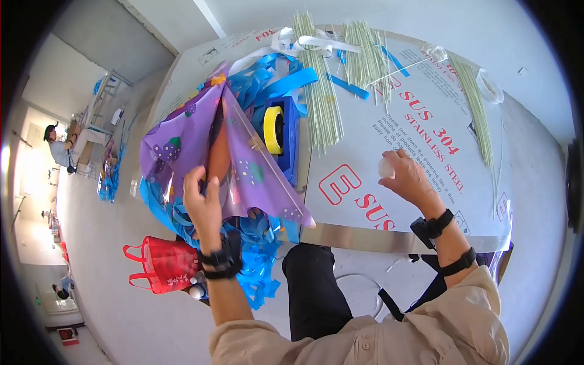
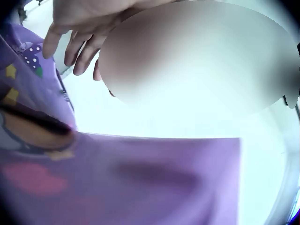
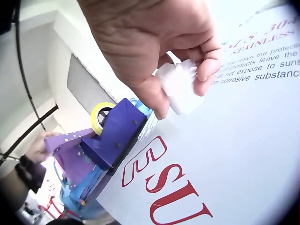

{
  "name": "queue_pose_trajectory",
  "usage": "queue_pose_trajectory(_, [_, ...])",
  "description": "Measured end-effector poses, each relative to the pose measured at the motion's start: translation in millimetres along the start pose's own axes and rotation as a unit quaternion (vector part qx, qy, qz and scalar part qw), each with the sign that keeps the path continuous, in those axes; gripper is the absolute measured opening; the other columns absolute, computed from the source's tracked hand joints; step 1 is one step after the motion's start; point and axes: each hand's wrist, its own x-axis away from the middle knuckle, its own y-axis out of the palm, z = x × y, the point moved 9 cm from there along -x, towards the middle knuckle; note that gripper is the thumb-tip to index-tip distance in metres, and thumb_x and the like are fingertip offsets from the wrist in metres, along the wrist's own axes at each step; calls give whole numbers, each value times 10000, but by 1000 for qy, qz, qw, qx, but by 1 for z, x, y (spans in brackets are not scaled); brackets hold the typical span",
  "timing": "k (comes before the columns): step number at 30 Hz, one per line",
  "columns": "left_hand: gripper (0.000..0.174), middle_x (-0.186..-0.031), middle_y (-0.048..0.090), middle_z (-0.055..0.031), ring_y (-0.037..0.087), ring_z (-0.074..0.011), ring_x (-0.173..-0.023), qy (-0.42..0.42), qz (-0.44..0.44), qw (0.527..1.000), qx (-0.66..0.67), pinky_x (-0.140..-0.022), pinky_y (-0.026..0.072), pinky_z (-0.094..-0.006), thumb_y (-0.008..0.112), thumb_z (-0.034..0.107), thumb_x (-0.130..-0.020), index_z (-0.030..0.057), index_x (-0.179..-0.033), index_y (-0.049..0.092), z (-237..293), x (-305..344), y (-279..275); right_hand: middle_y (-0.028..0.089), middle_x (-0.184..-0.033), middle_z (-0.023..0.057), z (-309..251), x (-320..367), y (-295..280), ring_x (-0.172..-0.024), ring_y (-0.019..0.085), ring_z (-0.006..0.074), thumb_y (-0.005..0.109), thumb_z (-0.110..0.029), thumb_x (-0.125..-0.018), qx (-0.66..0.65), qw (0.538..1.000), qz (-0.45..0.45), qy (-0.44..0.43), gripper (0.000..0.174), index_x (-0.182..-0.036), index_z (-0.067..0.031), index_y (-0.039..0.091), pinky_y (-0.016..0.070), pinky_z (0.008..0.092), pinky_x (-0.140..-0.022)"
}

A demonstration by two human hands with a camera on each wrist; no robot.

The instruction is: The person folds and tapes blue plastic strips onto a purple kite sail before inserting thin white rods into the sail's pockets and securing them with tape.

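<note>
Between the right thumb and fingers, the right hand (image 1: 409, 177) (image 3: 154, 51) grips a small white crumpled piece (image 1: 386, 166) (image 3: 180, 89) over the printed steel sheet (image 1: 365, 146). At the left, the left hand (image 1: 204, 207) (image 2: 86, 35) is at a purple patterned sheet (image 1: 258, 164) (image 2: 164, 178) (image 3: 70, 157), its fingers spread and loosely bent. Whether they touch the sheet cannot be told. The purple sheet lies folded over blue ribbons (image 1: 252, 85), with an orange-brown patch showing in its fold.
A yellow tape roll (image 1: 273, 130) (image 3: 99, 117) sits in a blue dispenser (image 1: 291, 158) (image 3: 119, 133) beside the purple sheet. Bundles of thin pale sticks (image 1: 322, 103) lie toward the far side. A red bag (image 1: 167, 264) stands below the left edge. Another person (image 1: 62, 152) is far left.
</note>
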Motion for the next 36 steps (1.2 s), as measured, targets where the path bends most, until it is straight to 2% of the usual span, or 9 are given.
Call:
queue_pose_trajectory(2, [188,-926,632,-125,612,-237,-837,-15,20,992,122,-778,469,-304,615,77,-804,-19,-965,603,44,38,-5,557,-960,181,3,-10,-1,-886,579,371,730,-141,-640,-17,999,26,-21,463,-1052,-27,552,483,419,-763])
queue_pose_trajectory(5, [105,-848,647,-91,619,-172,-766,18,-94,984,151,-706,481,-275,616,68,-819,5,-902,620,100,104,26,564,-952,184,9,-49,0,-885,578,370,746,-137,-624,-46,994,82,-57,472,-1048,-32,567,477,416,-776])
queue_pose_trajectory(9, [94,-853,653,-119,641,-248,-759,18,-317,906,281,-670,502,-298,651,18,-767,7,-854,616,147,183,97,557,-955,182,4,-122,-12,-889,578,369,763,-129,-605,-34,988,129,-82,525,-1093,-69,580,471,417,-802])
queue_pose_trajectory(12, [152,-844,642,-129,642,-260,-758,32,-379,875,301,-654,501,-310,651,24,-777,12,-918,595,158,211,129,551,-970,174,-3,-173,-11,-896,583,368,740,-116,-628,16,990,123,-73,484,-1086,-81,587,477,418,-801])
queue_pose_trajectory(17, [172,-836,637,-133,642,-246,-747,-21,-376,870,317,-640,493,-296,637,42,-803,7,-966,590,134,214,156,550,-1025,181,-26,-225,1,-915,600,358,547,-117,-781,203,974,88,-54,248,-1021,-79,602,503,426,-766])
queue_pose_trajectory(21, [159,-810,647,-109,641,-160,-723,-105,-334,879,323,-622,482,-245,624,66,-836,-19,-969,604,98,202,162,546,-1054,182,-16,-247,16,-928,605,349,543,-128,-792,225,973,52,-1,236,-1012,-75,609,503,428,-778])
queue_pose_trajectory(23, [169,-801,655,-79,629,-108,-721,-181,-323,864,341,-634,484,-231,612,84,-858,-37,-976,600,81,201,166,576,-1031,190,-12,-254,22,-934,604,359,605,-143,-766,195,979,66,-4,234,-987,-65,614,500,438,-787])
queue_pose_trajectory(33, [145,-772,633,-59,599,-99,-716,-188,-359,837,367,-639,476,-234,609,70,-854,-18,-968,589,82,205,175,635,-971,158,-19,-297,45,-934,603,351,773,-210,-623,98,989,59,-89,441,-1018,-78,628,482,422,-829])
queue_pose_trajectory(36, [149,-766,621,-58,581,-98,-700,-194,-360,834,370,-629,469,-230,613,69,-849,-6,-976,594,82,205,174,633,-990,168,-18,-304,15,-933,605,350,773,-246,-623,92,976,182,-81,481,-1051,-86,624,478,417,-837])
